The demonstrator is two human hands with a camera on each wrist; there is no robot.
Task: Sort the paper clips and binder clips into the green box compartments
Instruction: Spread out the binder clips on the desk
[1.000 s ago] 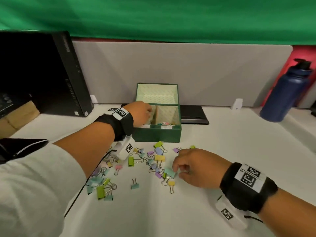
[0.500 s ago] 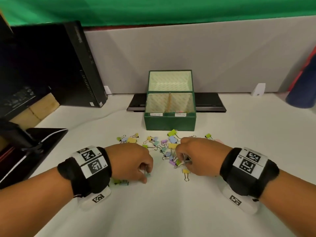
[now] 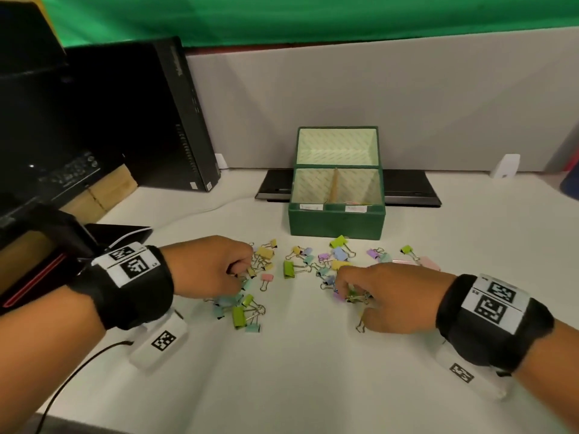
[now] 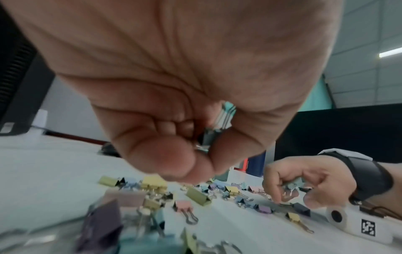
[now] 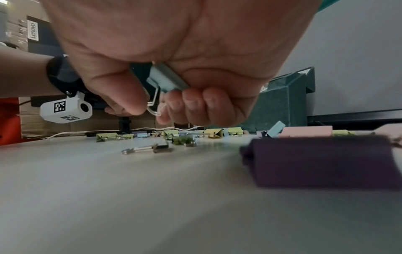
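The green box (image 3: 336,222) stands open at the back middle of the desk, its lid upright and a divider splitting it into two compartments; a few paper clips (image 3: 355,202) show in the right one. Pastel binder clips (image 3: 289,268) lie scattered in front of it. My left hand (image 3: 216,267) hovers over the left part of the pile, curled round a teal binder clip (image 4: 224,118). Over the right part my right hand (image 3: 385,296) grips a blue-grey binder clip (image 5: 167,79) in its palm, thumb and fingers on the wire handle.
A black computer tower (image 3: 175,120) stands at the back left and a flat black device (image 3: 407,189) lies behind the box. A grey partition wall (image 3: 407,98) closes the back. A white cable (image 3: 194,211) runs across the desk. A dark case (image 3: 119,233) lies at the left edge.
My left hand came back from the box to the clip pile and now holds a teal clip. The right hand stayed on the pile, still gripping clips. The head view shifted.
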